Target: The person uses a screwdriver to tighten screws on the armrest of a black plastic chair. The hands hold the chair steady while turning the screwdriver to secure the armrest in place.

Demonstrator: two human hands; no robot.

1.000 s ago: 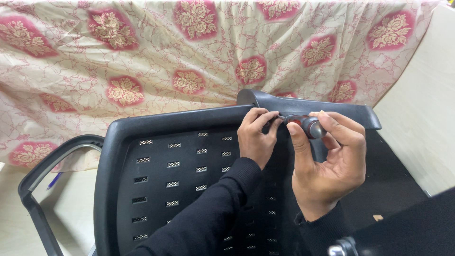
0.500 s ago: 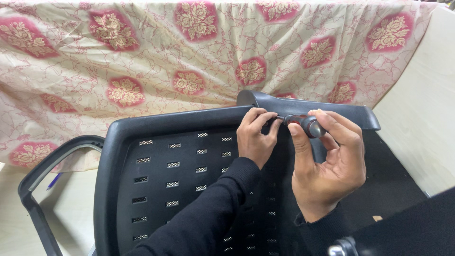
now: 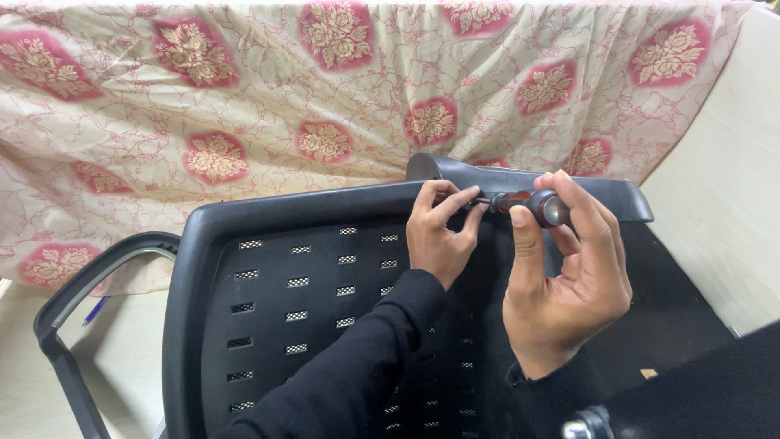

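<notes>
Pinching screwdriver [image 3: 526, 203] handle with right hand [image 3: 569, 284], left hand [image 3: 439, 236] steadying tip

Bright even indoor light, soft shadows, sharp focus, slight wide-angle edge distortion

Chair part laid out in front of a draped cloth.
The chair back [image 3: 309, 276] lay before the cloth [image 3: 244, 106], its armrest [image 3: 81, 284] to the left; the screwdriver [image 3: 528, 203] sat at its upper edge, between the left hand [image 3: 439, 236] and right hand [image 3: 569, 276] (both touching it).
</notes>
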